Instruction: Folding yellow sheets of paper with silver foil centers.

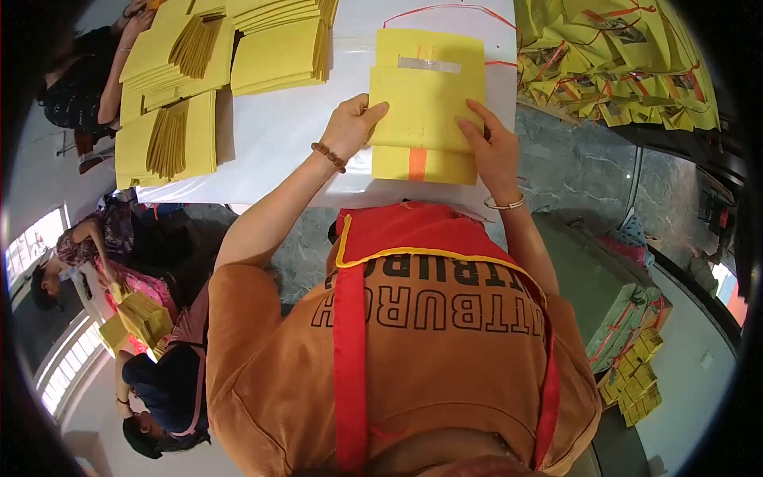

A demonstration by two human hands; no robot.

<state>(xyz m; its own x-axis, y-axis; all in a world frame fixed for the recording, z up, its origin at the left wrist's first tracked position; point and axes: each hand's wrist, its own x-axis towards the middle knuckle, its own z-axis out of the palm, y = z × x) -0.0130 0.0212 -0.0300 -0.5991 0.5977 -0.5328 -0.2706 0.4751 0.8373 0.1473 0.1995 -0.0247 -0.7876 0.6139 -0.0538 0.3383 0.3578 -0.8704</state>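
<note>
A yellow paper bundle [425, 107] lies near the table's right edge in front of me. It looks folded in layers, with an orange stripe on its lower part and a pale strip across its upper part. My left hand [350, 127] is closed on its left edge, thumb on top and fingers partly hidden behind the paper. At the right edge my right hand [497, 151] pinches the paper between thumb and fingers. Red string [453, 7] runs along the table beyond the bundle and out past its right side.
Stacks of yellow paper [278, 60] cover the left of the white table [278, 131]. More yellow bundles with red string [612, 63] lie at the far right. A green-wrapped block [588, 278] stands to my right. Other people [171, 385] sit at left, one handling yellow paper.
</note>
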